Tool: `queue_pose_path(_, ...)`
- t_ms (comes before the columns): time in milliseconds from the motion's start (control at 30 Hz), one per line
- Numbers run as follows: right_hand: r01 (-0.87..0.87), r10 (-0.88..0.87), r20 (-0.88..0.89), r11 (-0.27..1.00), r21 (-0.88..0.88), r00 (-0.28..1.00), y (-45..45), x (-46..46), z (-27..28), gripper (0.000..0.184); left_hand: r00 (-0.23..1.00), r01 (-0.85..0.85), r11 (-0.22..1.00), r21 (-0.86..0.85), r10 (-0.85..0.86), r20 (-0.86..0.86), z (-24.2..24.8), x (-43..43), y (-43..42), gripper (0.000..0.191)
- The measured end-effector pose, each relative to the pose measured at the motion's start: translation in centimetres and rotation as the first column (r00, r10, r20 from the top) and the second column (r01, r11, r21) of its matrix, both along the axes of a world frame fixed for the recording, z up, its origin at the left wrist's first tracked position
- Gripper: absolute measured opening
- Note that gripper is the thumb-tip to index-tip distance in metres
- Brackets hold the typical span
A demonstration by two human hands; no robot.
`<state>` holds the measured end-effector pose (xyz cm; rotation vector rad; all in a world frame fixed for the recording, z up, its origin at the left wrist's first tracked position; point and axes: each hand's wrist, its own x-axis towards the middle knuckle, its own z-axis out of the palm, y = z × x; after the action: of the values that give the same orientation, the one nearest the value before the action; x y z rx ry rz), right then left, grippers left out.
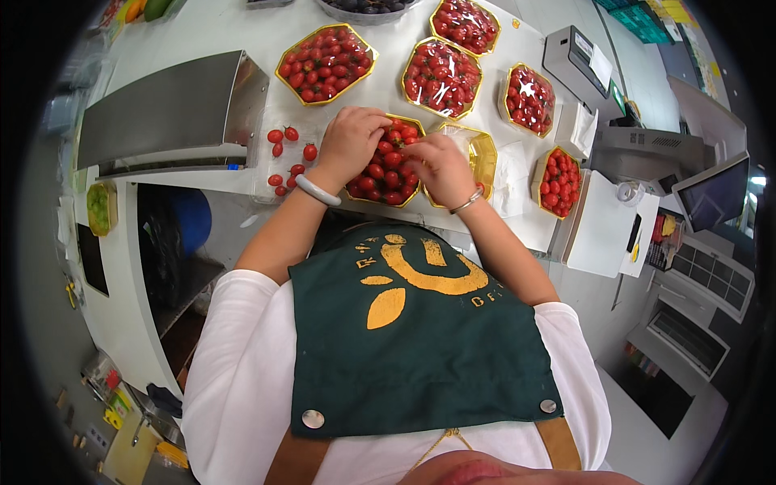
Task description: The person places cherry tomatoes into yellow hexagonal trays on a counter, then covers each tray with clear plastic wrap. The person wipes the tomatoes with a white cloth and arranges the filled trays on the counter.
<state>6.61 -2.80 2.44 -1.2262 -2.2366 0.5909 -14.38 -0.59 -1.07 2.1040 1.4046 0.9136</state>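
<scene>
Cherry tomatoes fill a gold-rimmed octagonal tray on the white counter before me. My left hand lies over the tray's left side, its fingers bent down at the upper rim and the tomatoes. At the right side, the fingertips of my right hand touch tomatoes; the hand hides whether one is pinched. Partly behind that hand is a gold tray with a tomato low inside it. A shallow transparent plastic tray holds several loose tomatoes near my left forearm.
Film-wrapped tomato trays stand at the back, near an unwrapped-looking one. A stainless-steel machine occupies the left. On the right are white paper, a small tomato tray, a label printer and a screen.
</scene>
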Motion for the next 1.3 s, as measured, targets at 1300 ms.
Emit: queue_pose_path(1300, 0.133, -0.226, -0.493, 0.967, -0.216, 0.840, -3.4, 5.0, 7.7, 0.015, 0.336, 0.691, 0.421, -0.588, 0.533, 0.776, 10.5, 7.9, -6.5, 0.031)
